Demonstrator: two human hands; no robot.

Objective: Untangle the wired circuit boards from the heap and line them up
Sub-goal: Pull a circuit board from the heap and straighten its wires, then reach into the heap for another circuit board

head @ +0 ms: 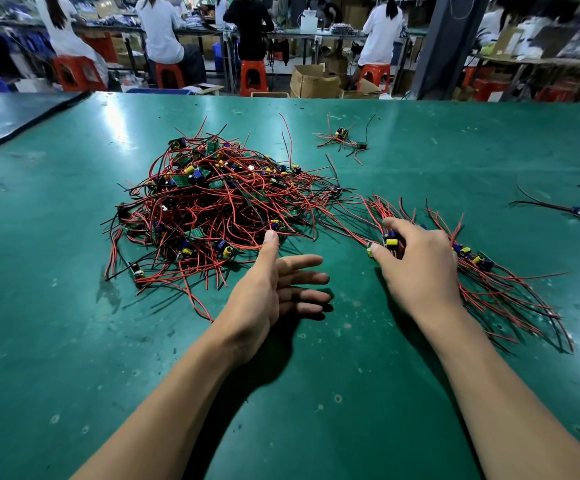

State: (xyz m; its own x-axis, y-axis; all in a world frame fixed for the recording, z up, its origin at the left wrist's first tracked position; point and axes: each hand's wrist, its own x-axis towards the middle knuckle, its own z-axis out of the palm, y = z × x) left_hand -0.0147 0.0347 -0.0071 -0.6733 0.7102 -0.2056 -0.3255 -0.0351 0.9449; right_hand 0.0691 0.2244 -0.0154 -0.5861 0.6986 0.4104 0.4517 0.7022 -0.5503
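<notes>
Head view: right hand [420, 265] pinches one board [391, 242]; left hand [271, 292] spread, beside one heap [212, 199].

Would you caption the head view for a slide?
Right hand grips wired board beside the row; left hand open by heap.

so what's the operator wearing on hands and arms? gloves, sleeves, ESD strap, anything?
Nothing visible. The left hand and right hand are bare: no gloves, rings or finger cots. The left forearm and right forearm are uncovered down to the bottom edge of the frame, with no sleeve, watch, wrist strap or cable showing.
</notes>
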